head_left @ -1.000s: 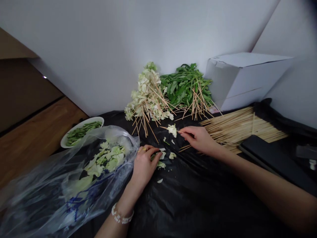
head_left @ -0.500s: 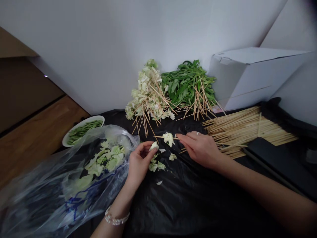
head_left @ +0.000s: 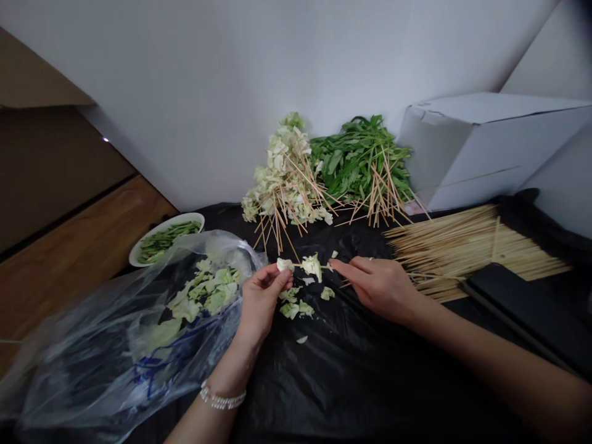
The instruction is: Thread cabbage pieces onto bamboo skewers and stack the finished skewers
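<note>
My left hand (head_left: 263, 295) pinches a pale cabbage piece (head_left: 285, 264) between thumb and fingers. In my right hand (head_left: 377, 285) is a thin wooden skewer (head_left: 298, 265), held level, its left tip meeting that piece. Whether the tip has gone into it I cannot tell. A bunch of cabbage (head_left: 312, 267) is threaded along the skewer, a little short of my right fingertips. Below the hands, loose cabbage scraps (head_left: 296, 308) lie on black plastic sheeting (head_left: 314, 382). Left of my left hand, a clear plastic bag (head_left: 92, 370) lies open with cabbage leaves (head_left: 210, 293) inside.
Cabbage skewers (head_left: 284, 179) are piled against the wall, beside skewers of leafy greens (head_left: 346, 154). Bare skewers (head_left: 453, 243) lie at right, with a dark flat case (head_left: 522, 308) near them. A white box (head_left: 485, 148) stands behind. A white bowl (head_left: 134, 256) of cut green vegetables sits left.
The cabbage piece in my left hand has come up to the skewer's left tip; before, it was slightly below and apart. The whole view has shifted a little.
</note>
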Demonstrator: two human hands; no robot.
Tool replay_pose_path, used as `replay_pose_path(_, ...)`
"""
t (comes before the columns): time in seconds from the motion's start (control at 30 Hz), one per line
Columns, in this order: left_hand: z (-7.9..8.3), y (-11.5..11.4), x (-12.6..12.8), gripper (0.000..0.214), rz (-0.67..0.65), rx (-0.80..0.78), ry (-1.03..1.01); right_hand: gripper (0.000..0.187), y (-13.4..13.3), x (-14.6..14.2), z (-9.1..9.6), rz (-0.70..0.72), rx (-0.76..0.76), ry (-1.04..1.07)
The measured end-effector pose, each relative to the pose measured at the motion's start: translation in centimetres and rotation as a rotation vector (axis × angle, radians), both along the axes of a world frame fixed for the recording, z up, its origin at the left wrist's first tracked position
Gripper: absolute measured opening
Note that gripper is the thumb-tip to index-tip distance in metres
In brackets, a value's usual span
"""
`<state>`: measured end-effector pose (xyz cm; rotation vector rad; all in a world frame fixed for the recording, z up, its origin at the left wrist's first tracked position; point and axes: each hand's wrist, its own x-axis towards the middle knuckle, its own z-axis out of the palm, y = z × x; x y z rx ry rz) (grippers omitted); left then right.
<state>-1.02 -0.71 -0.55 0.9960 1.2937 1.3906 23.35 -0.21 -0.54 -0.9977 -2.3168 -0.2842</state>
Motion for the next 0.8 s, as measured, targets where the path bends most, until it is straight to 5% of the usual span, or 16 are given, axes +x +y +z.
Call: replay_pose_path(0.8,-0.01,-0.24,0.24,0.031,0.029,0.111,0.126,0.038,-0.06,-0.12,-0.35,-0.038,0.016,-0.081)
